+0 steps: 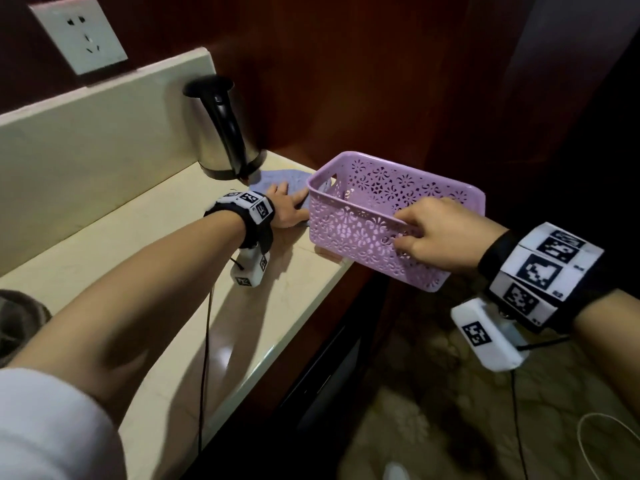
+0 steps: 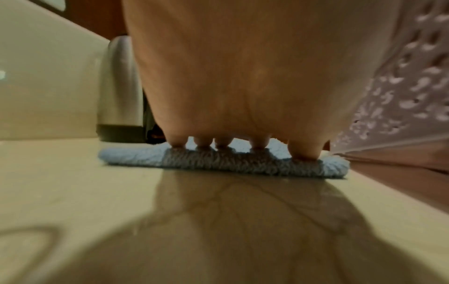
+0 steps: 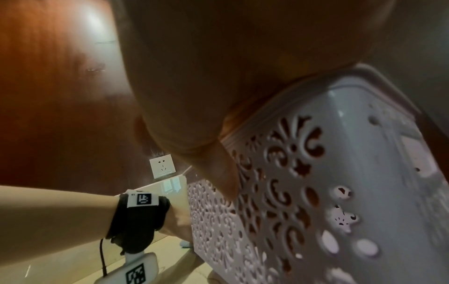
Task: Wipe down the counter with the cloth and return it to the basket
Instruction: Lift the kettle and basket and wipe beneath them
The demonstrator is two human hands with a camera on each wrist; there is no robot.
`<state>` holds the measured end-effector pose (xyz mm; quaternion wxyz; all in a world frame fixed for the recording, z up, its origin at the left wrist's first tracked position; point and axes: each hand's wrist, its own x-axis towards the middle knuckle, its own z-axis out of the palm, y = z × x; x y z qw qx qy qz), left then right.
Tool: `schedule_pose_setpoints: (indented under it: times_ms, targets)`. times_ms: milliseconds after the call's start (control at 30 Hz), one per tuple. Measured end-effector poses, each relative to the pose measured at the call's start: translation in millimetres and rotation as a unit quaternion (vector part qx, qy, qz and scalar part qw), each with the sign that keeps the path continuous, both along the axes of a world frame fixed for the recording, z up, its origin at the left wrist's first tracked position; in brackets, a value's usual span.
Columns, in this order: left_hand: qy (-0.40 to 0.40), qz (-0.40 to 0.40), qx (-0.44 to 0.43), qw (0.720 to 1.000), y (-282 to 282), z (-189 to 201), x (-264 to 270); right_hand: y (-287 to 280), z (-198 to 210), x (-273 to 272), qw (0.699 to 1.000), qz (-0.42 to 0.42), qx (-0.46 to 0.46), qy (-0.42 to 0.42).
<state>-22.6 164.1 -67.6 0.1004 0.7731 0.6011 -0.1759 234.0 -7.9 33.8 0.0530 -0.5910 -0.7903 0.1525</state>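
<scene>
A light blue cloth [image 1: 277,180] lies flat on the cream counter [image 1: 138,271], beside the kettle. My left hand [image 1: 287,206] presses down on the cloth [image 2: 136,156] with straight fingers [image 2: 204,143]. A lilac perforated basket [image 1: 367,233] is held tilted, half off the counter's right edge. My right hand [image 1: 429,233] grips its near rim, fingers inside and thumb [image 3: 226,173] on the outer wall of the basket [image 3: 316,192]. A small pale thing shows inside the basket; I cannot tell what it is.
A steel kettle [image 1: 221,133] with a black handle stands at the back of the counter, close to the cloth. A wall socket [image 1: 78,32] sits above the cream backsplash. Dark wood panels rise behind. Patterned floor [image 1: 450,393] lies below to the right.
</scene>
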Motion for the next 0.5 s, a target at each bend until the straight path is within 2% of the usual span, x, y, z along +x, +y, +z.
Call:
schedule_pose_setpoints:
  times_ms: [167, 267, 367, 433, 500]
  targets:
    - [-0.005, -0.012, 0.055, 0.998, 45.2, -14.3, 0.4, 4.1, -0.5, -4.1, 1.0, -0.002, 0.0, 0.004]
    - [-0.043, 0.011, 0.072, 0.996, 32.1, 6.4, 13.2, 5.5, -3.1, -4.8, 1.0, 0.002, 0.003, 0.001]
    - [-0.025, 0.058, 0.065, 0.996, 4.2, 33.4, 24.7, 7.8, -4.7, -3.5, 1.0, 0.005, -0.002, 0.006]
    - [-0.005, 0.061, 0.066, 0.996, -6.7, 47.4, 28.9, 7.2, -5.3, -2.6, 1.0, 0.005, -0.006, 0.01]
    - [-0.032, 0.054, 0.061, 0.996, -12.2, 53.0, 32.7, 6.3, -6.2, -2.5, 1.0, 0.006, -0.008, 0.011]
